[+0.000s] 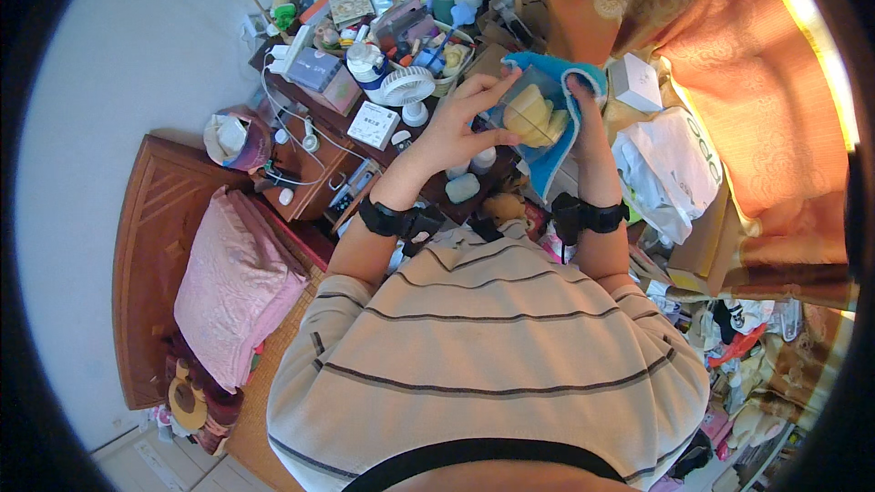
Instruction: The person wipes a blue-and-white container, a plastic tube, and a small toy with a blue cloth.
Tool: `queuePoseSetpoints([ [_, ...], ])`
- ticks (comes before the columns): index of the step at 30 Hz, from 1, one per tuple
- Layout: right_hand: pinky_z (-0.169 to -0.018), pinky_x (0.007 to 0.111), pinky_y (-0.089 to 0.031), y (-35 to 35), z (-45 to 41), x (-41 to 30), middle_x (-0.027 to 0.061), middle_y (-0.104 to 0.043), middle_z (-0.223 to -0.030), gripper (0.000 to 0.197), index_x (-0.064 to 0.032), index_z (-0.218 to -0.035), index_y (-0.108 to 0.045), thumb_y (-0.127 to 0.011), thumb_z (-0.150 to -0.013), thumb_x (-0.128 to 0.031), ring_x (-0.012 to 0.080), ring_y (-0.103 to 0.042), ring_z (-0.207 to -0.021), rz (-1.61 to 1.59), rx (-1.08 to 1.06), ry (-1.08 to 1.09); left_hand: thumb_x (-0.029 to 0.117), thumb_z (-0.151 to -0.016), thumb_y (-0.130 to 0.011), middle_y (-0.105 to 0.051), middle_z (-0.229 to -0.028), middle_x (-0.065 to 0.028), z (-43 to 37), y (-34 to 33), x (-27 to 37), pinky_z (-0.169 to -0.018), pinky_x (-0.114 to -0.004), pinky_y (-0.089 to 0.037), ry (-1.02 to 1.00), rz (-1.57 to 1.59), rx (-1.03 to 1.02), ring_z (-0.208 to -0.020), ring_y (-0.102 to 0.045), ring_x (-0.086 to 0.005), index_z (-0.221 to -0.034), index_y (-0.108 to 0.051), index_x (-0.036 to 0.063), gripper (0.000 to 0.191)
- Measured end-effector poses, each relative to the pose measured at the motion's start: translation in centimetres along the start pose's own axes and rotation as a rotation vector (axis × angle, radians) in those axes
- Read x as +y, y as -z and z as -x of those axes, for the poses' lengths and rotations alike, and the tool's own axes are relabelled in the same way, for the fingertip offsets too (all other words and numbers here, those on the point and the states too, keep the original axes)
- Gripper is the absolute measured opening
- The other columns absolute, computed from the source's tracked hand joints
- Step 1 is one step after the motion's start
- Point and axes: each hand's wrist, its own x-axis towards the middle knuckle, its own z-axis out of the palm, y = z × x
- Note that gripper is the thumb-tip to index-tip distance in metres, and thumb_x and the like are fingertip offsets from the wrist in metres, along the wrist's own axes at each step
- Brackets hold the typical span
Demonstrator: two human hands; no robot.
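Note:
Between my two hands is a clear plastic box with pale yellow pieces visible in it. My left hand grips its left side, fingers at the top edge and thumb near the lower edge. A blue cloth with a white border lies behind the box and wraps round its right side. My right hand holds the cloth against that side, its fingers partly hidden by the cloth. Just below the left hand stand small white-capped containers and a pale green rounded item.
A white handheld fan, a white box and a bottle crowd the dark desk at the left. An open drawer juts out nearer me. On the right lie a white plastic bag and a small white box beside orange curtains.

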Motion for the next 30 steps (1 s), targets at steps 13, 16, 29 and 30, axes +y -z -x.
queuePoseSetpoints([
  [13, -0.079, 0.027, -0.040, -0.3, 0.3, -0.7, 0.0038, -0.055, -0.096, 0.031, -0.0036, -0.099, -0.055, -0.058, -0.079, -0.026, 0.0131, -0.050, -0.087, 0.685, 0.109, 0.267, 0.014, -0.065, -0.070, -0.045, -0.099, -0.0069, 0.4, -0.1, -0.5, -0.084, -0.027, -0.035, -0.026, -0.043, 0.040, -0.093, -0.046, -0.0179, -0.122, -0.044, 0.0038, 0.063],
  [16, -0.077, 0.028, -0.041, 0.8, 0.0, -0.1, 0.0051, -0.057, -0.095, 0.025, -0.0031, -0.097, -0.056, -0.058, -0.077, -0.018, 0.0144, -0.052, -0.087, 0.770, 0.125, 0.455, 0.013, -0.067, -0.069, -0.045, -0.099, -0.0064, 0.6, -0.2, -0.6, -0.081, -0.025, -0.037, 0.064, 0.003, 0.026, -0.092, -0.046, -0.0161, -0.118, -0.046, 0.0023, 0.057],
  [29, -0.087, 0.031, -0.040, -2.0, 3.0, -2.9, 0.0071, -0.052, -0.112, 0.053, -0.0034, -0.111, -0.050, -0.073, -0.064, -0.013, 0.0150, -0.049, -0.100, 0.997, -0.396, 0.515, 0.019, -0.084, -0.052, -0.049, -0.102, -0.0048, 1.0, -0.7, -1.6, -0.080, -0.024, -0.038, 0.376, 0.743, 0.071, -0.094, -0.047, -0.0118, -0.115, -0.044, 0.0011, 0.037],
  [30, -0.087, 0.031, -0.040, -2.5, 2.8, -3.0, 0.0071, -0.052, -0.112, 0.053, -0.0034, -0.111, -0.050, -0.073, -0.064, -0.013, 0.0150, -0.049, -0.100, 1.000, -0.394, 0.516, 0.019, -0.085, -0.051, -0.051, -0.102, -0.0043, 0.8, -0.7, -1.1, -0.074, -0.022, -0.040, 0.415, 0.864, 0.143, -0.090, -0.048, -0.0094, -0.117, -0.043, 0.0023, 0.037],
])
